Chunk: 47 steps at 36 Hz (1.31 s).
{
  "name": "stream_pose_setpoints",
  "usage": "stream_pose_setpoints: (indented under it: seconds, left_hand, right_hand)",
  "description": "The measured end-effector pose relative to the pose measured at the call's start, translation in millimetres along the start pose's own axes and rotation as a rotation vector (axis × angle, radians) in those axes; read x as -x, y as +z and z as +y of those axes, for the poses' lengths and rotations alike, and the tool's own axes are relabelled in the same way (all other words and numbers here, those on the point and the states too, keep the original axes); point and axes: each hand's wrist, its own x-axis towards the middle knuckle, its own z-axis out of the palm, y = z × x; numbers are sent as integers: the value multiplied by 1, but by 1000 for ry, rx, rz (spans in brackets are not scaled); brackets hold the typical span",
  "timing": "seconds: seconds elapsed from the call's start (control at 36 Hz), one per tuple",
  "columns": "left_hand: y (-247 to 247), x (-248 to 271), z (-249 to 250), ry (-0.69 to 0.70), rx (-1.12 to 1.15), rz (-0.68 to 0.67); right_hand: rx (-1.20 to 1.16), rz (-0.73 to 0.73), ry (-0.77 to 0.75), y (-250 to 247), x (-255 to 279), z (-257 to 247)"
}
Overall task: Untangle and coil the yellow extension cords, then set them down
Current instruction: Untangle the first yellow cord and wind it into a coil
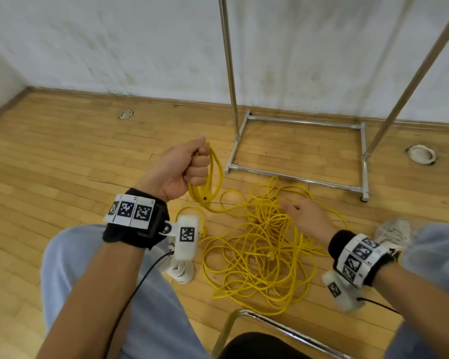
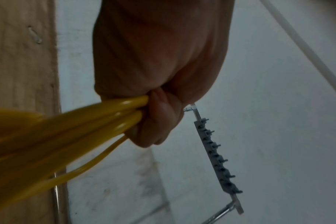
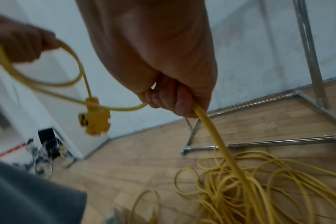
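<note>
My left hand [image 1: 189, 164] is raised over the wooden floor and grips a few coiled loops of yellow extension cord [image 1: 214, 177]; the left wrist view shows its fingers [image 2: 159, 121] curled round several strands [image 2: 86, 130]. The yellow socket block [image 3: 95, 116] dangles from those loops. From them the cord runs to my right hand [image 1: 303, 216], lower and to the right, whose fingers [image 3: 175, 103] curl round one strand [image 3: 217, 136]. That strand drops into the tangled yellow pile [image 1: 265, 255] on the floor between my feet.
A chrome garment rack [image 1: 296, 149] stands just behind the pile, its base bar close to the cords. Two round rings [image 1: 421, 154] [image 1: 126, 114] lie on the floor near the white wall. My shoes [image 1: 394, 231] flank the pile. A chair frame [image 1: 270, 322] is directly below.
</note>
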Motion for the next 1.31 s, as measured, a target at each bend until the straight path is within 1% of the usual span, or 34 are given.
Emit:
stream_pose_setpoints:
  seconds: [0.06,0.17,0.31,0.36,0.44,0.5,0.58,0.64,0.67,0.78,0.83,0.92,0.97,1.06,1.14,1.17,1.22,1.25,1.31]
  left_hand:
    - [4,-2,-9,-13,-75,19]
    - [16,-5,-27,-12,-210,44]
    - [38,-3,-44,37,-233,28]
    - [44,-2,-49,68,-195,27]
    - [53,-3,-54,99,-93,5]
    - [57,-4,-56,115,10,-37]
    - [62,-4,-57,131,136,-88]
    - [66,-5,-58,133,179,-103]
    - [67,-5,-59,130,192,-106]
    - [70,-8,-66,115,206,-89]
    - [71,-9,-69,116,205,-67]
    - [73,-7,-72,115,221,-42]
    - [75,-4,-74,130,186,-10]
    - [77,-2,-77,174,69,63]
    - [77,0,-78,216,-7,103]
    - [77,1,-77,232,-26,110]
    - [75,0,-73,265,-54,142]
    - [73,-1,-71,289,-59,163]
    - [69,-2,-64,338,-31,190]
  right_hand:
    - [-86,21,-6,-9,-2,-11]
    - [-233,13,46,-15,-7,-28]
    - [-503,30,71,-27,0,-51]
    - [-611,35,35,-42,9,-64]
    - [-764,52,-93,-65,29,-84]
    - [-808,50,-184,-75,39,-92]
    - [-780,12,-284,-77,43,-92]
    - [-732,5,-333,-73,41,-90]
    - [-685,17,-366,-71,40,-89]
    - [-369,123,-535,-63,44,-90]
    - [-328,147,-568,-58,50,-90]
    - [-332,134,-577,-52,56,-91]
    - [-281,141,-611,-49,59,-91]
    - [-121,220,-676,-41,59,-90]
    - [3,258,-684,-36,57,-88]
    - [1,255,-681,-35,57,-88]
    - [-91,225,-668,-35,59,-89]
    - [-151,187,-655,-34,59,-89]
    - [-229,57,-601,-30,56,-86]
